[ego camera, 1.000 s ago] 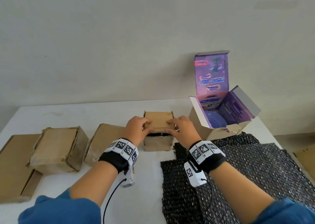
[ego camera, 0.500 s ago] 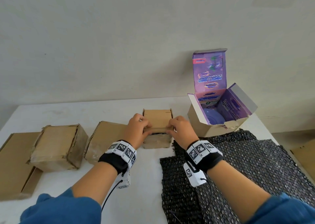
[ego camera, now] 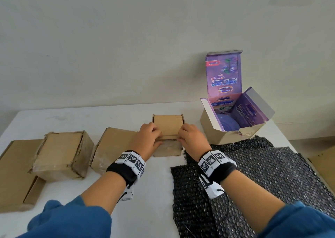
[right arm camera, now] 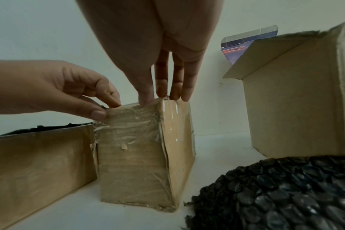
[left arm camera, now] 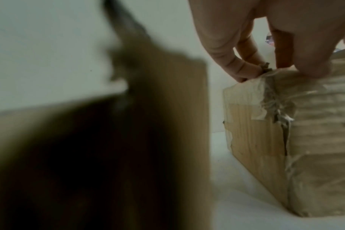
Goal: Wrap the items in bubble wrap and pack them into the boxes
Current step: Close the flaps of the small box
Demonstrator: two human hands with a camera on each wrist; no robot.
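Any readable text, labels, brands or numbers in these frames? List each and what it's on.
Nothing reads clearly enough to quote.
On the purple box lid: large upside-down title, too blurred to read.
On the red tag at that lid's top: small characters, unreadable.
On the wristbands: black-and-white code squares, no words.
On the small brown box and the other brown boxes: no print visible.

The small box [ego camera: 167, 127] stands mid-table [ego camera: 87, 119]. Just left of it sits a second box [ego camera: 112, 147], further left a third box [ego camera: 61, 154], then a flat box [ego camera: 14, 165]. Behind it to the right stands the open carton [ego camera: 233, 136] with a round item [ego camera: 228, 125] in it. Before it to the right lies the bubble wrap [ego camera: 262, 174]. The left hand [ego camera: 148, 138] and the right hand [ego camera: 192, 138] grip its top edge.
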